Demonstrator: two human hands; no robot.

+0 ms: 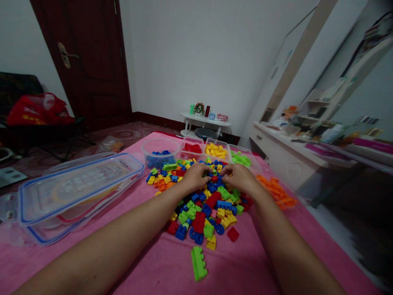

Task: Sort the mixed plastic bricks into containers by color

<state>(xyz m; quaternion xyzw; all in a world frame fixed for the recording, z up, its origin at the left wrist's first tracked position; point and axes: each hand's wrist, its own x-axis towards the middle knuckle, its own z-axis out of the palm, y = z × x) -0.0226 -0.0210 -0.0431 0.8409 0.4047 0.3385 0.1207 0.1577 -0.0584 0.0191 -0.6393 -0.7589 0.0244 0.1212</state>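
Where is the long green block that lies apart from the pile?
In the head view, the long green block lies at bottom center on the pink cloth, on the camera's side of the pile, nearest a yellow block.

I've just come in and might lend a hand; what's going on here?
A person's left hand and right hand are at a mixed pile of toy blocks on a pink cloth; whether either grips a block is hard to tell. Beyond the pile, clear containers hold blue, red, yellow and green blocks, separated by colour. Orange blocks lie to the right, and one long green block lies nearest the person.
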